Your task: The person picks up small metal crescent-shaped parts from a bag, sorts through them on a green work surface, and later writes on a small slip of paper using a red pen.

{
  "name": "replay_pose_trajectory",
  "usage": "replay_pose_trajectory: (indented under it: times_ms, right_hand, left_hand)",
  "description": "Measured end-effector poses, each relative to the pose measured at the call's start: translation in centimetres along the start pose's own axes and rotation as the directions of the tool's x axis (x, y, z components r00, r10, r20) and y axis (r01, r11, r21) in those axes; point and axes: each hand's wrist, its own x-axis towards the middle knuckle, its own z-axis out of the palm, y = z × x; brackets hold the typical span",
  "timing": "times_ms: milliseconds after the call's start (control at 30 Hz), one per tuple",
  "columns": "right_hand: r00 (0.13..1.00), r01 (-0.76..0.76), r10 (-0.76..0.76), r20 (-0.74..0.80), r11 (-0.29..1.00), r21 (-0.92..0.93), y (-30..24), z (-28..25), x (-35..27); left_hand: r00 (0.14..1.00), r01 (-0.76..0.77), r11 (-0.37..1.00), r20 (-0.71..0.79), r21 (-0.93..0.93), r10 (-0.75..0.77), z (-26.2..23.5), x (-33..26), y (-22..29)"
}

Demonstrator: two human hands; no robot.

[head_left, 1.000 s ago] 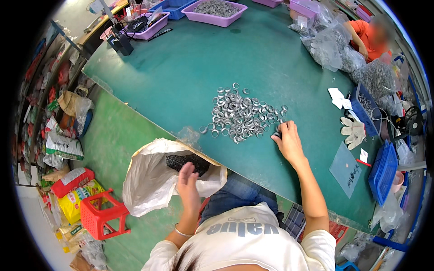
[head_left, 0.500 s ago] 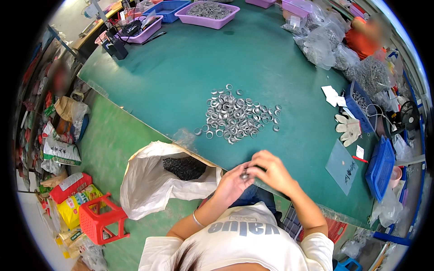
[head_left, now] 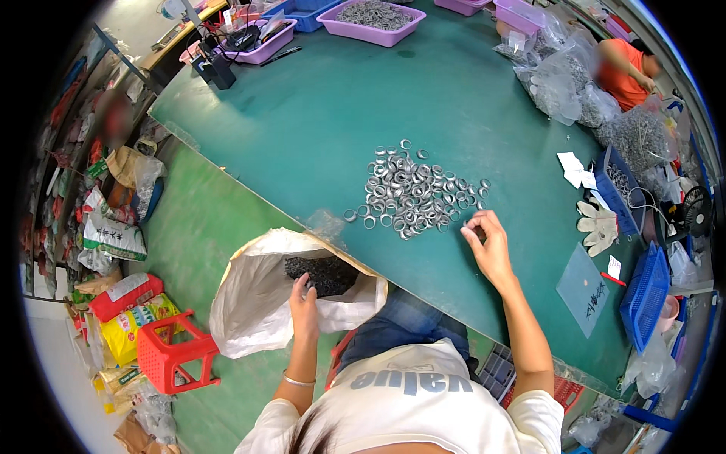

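Big green table [head_left: 318, 113] fills most of the view, edge running diagonally in front of you. Green floor to your left, cluttered with bags and a red plastic stool [head_left: 170, 356]. Next down: white sack [head_left: 257, 299] standing open just beside the table edge at your left knee, dark small parts [head_left: 321, 274] piled inside.

On the table, a loose pile of silver metal rings [head_left: 412, 189] spread flat, roughly mid-table, just ahead of your right hand. Far end: purple tray [head_left: 370, 17] full of similar rings, clear bags of parts [head_left: 556, 72] at upper right, where another person in an orange top [head_left: 624, 68] sits. Blue baskets [head_left: 643, 291] along the right edge, a white work glove [head_left: 597, 225] and paper slips [head_left: 575, 168] near them.

Your left hand [head_left: 304, 303] is down at the sack's mouth, fingers loosely curled over the rim next to the dark parts; can't tell if it's holding anything. Your right hand [head_left: 488, 242] rests on the table at the pile's near-right edge, fingers bent together in a pinch by the outermost rings; can't tell whether a ring is actually in the pinch.
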Motion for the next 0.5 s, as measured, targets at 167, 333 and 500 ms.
replay_pose_trajectory:
  times_ms: [167,333,500]
  right_hand:
    - [0.902,0.425,-0.431,-0.015,0.895,-0.135,-1.6,1.8,2.1]
    - [0.858,0.511,-0.499,0.124,0.801,-0.311,-0.9,2.0,2.7]
    - [0.95,0.311,-0.312,0.008,0.948,0.064,-3.7,1.7,-1.5]
  left_hand:
    - [0.981,-0.178,0.974,0.053,-0.141,0.187,3.7,-3.5,3.5]
    - [0.881,-0.095,0.958,0.426,-0.27,0.207,6.7,-7.4,5.6]
    - [0.734,0.336,0.851,0.678,-0.403,0.031,8.9,-8.2,7.6]
